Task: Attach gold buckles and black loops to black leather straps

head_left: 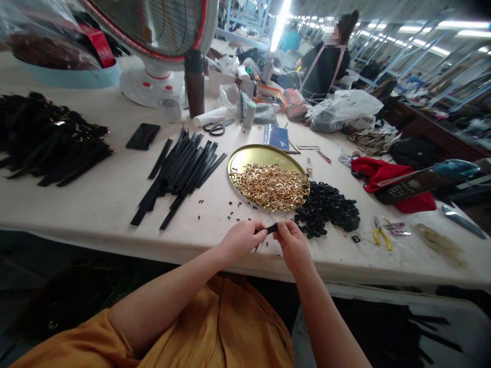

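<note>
Between my two hands runs a short black strap (272,229), held near the table's front edge. My left hand (245,237) pinches its left end, and my right hand (293,244) grips the other end with thumb and fingers. Whether a buckle sits on the strap under my fingers is hidden. Just beyond them, a round gold tray (245,153) holds a heap of small gold metal buckles (272,185). A pile of black loops (330,207) lies against the tray's right side. Left of the tray, flat black straps (184,168) are stacked in a loose bundle.
A larger heap of black straps (49,138) lies far left. Behind stand a fan (153,76) and a dark flask (194,84), with a phone (143,136) and scissors (218,127) nearer. Yellow-handled pliers (381,236) and a red cloth (414,202) lie right. A person (326,64) is beyond the table.
</note>
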A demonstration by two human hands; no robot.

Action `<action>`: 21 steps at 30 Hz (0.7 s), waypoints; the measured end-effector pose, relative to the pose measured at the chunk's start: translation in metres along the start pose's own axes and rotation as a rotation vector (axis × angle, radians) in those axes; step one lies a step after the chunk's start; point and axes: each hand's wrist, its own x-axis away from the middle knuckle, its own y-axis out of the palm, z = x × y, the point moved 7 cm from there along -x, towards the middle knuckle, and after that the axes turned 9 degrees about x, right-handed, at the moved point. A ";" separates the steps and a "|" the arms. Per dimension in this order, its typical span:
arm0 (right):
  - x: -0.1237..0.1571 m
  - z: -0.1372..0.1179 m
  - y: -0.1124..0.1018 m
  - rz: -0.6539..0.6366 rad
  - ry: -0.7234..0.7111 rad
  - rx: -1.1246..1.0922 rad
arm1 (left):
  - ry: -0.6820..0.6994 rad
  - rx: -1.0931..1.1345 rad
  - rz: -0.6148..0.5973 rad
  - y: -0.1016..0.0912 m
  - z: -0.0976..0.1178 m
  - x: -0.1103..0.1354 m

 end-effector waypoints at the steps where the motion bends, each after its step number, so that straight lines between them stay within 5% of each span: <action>1: 0.001 -0.002 -0.002 0.000 -0.047 0.053 | 0.000 -0.013 -0.025 0.000 0.000 0.000; 6: 0.004 -0.002 -0.005 -0.026 -0.049 0.060 | -0.054 0.004 -0.103 0.007 -0.001 -0.005; 12: 0.009 0.013 -0.002 0.076 0.119 -0.223 | -0.025 0.020 0.042 0.014 0.002 -0.008; 21: 0.014 0.015 0.004 0.166 0.110 -0.212 | -0.013 -0.024 0.055 0.014 0.002 -0.004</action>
